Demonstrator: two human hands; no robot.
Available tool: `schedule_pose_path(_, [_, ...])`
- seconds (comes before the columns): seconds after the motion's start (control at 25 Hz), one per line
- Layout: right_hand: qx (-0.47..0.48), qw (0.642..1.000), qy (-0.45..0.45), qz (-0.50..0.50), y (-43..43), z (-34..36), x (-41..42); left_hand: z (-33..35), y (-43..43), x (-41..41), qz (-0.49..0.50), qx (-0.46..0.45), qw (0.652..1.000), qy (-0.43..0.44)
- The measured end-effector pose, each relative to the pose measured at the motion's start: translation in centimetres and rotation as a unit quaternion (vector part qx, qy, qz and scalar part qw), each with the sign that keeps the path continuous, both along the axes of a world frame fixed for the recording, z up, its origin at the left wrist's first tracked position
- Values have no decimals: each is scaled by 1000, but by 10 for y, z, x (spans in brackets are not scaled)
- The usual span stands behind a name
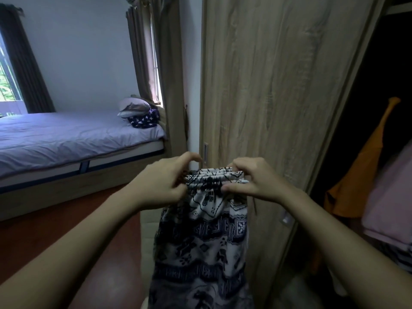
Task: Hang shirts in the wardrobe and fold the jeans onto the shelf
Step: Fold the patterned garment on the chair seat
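Observation:
A dark blue and white patterned garment hangs straight down in front of me, its gathered top edge bunched between both hands. My left hand pinches the left end of that edge. My right hand grips the right end, fingers curled over the folds. Behind the garment stands the wardrobe's light wooden sliding door. To the right the wardrobe is open and dark inside, with an orange garment hanging there and a pink folded pile on a shelf.
A bed with a lilac sheet stands at the left, with a pillow and a star-patterned bundle at its far end. Grey curtains frame a window. The floor is reddish brown.

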State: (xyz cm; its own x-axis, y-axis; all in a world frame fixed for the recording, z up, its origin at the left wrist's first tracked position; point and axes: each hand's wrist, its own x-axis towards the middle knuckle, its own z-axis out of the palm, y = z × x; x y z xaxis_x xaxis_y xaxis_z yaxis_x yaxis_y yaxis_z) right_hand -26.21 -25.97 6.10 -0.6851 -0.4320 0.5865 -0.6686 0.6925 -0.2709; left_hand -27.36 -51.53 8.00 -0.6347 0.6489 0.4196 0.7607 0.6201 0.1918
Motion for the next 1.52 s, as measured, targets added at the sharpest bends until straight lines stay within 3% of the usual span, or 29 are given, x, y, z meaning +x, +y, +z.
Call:
schedule_pose_path(0.12, [-71, 997, -24, -24, -8, 1, 0, 4, 15, -6, 100, -96, 988, 74])
schedule_pose_path(0.24, [-139, 989, -50, -24, -10, 3, 4, 8, 28, -16, 124, -147, 975, 111])
schedule_pose_path(0.36, [-158, 986, -46, -30, -4, 7, 2, 5, 31, -20, 80, -72, 994, 36])
schedule_pose_path(0.56, [-148, 985, -95, 0, 13, -5, 2, -7, 42, -15, 31, -43, 992, 117])
schedule_pose_path(0.8, [-325, 931, -158, -38, 1, -69, 11, 7, 51, -18, -7, 11, 995, 98])
schedule_pose_path(0.92, [-252, 916, -310, -47, -8, -155, 10, 26, 18, -14, 17, 58, 995, 76])
schedule_pose_path(1.0, [-256, 889, -375, -50, -1, -199, 15, 28, -17, -19, 50, 60, 995, 67])
schedule_pose_path(1.2, [-207, 904, -358, -109, 1, -258, 14, -66, -111, -33, 159, 67, 984, -46])
schedule_pose_path(1.36, [-127, 910, -371, -133, -7, -304, 11, -172, -168, -15, 270, 47, 951, -142])
schedule_pose_path(1.52, [-64, 900, -414, -117, -22, -340, 14, -246, -195, 4, 314, 29, 917, -242])
